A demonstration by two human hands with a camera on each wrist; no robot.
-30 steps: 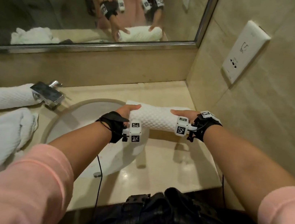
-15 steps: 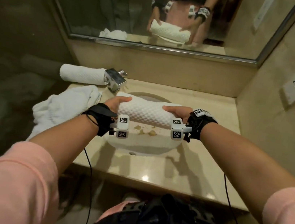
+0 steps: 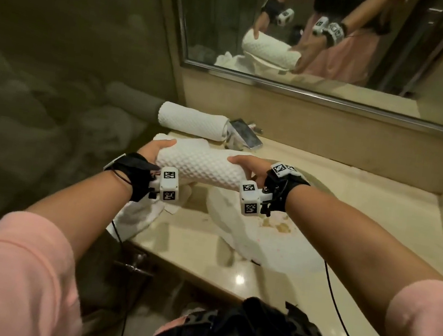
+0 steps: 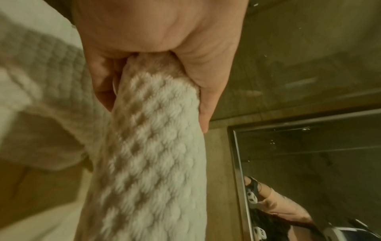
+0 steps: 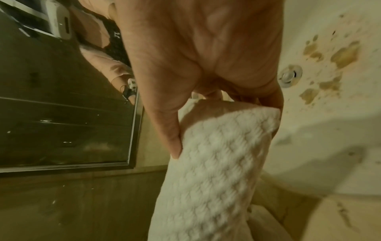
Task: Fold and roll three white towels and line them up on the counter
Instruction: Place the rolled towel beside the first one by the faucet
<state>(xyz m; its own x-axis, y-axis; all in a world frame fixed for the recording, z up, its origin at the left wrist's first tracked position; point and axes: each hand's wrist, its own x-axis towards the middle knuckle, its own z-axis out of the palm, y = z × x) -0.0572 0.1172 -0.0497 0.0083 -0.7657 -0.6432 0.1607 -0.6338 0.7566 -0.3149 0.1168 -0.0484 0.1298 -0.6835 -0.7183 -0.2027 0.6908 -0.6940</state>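
Note:
A rolled white waffle towel (image 3: 200, 166) hangs in the air over the counter's left side, held level by both ends. My left hand (image 3: 156, 150) grips its left end (image 4: 156, 91), fingers and thumb curled round it. My right hand (image 3: 246, 164) grips the right end (image 5: 224, 124) the same way. A second rolled towel (image 3: 192, 120) lies at the back left of the counter beside the faucet. Under my left wrist an unrolled, crumpled white towel (image 3: 136, 215) lies on the counter's left edge.
The chrome faucet (image 3: 243, 136) stands behind the stained white sink basin (image 3: 275, 243). The beige counter (image 3: 364, 216) runs right to a side wall. A mirror (image 3: 319, 30) hangs above the backsplash. A dark glass panel bounds the left side.
Both hands have carried the rolled towel left, from the counter's right side across the sink toward the two other towels. The head view has swung left with them.

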